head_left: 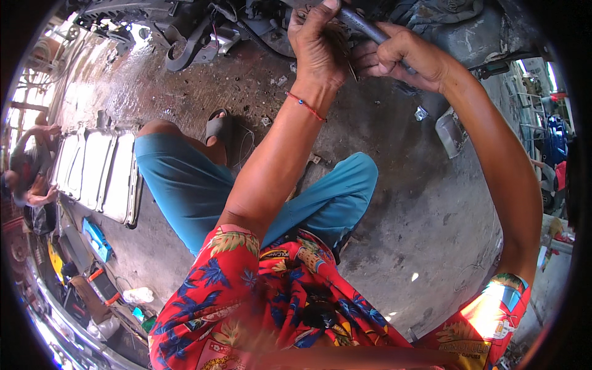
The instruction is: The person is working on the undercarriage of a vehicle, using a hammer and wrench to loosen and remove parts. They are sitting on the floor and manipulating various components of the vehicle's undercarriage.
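Observation:
At the top of the view a round grey metal bar [365, 26] slants down to the right between my hands. My right hand [410, 58] is closed round its lower part, thumb across it and fingers reaching beneath. The thumb of my left hand [316, 49] presses on the bar's upper end, its fingers curled and mostly hidden. Beside the left palm shows a thin metal edge [351, 66]; its kind cannot be made out. Both hands are up against dark vehicle parts [456, 34].
A curved dark bracket with cables [185, 55] hangs at the upper left. The concrete floor [425, 203] carries small debris and a grey plastic piece [449, 132]. A light panel [98, 172] lies left, near another person [31, 166]. Toolboxes [98, 240] stand lower left.

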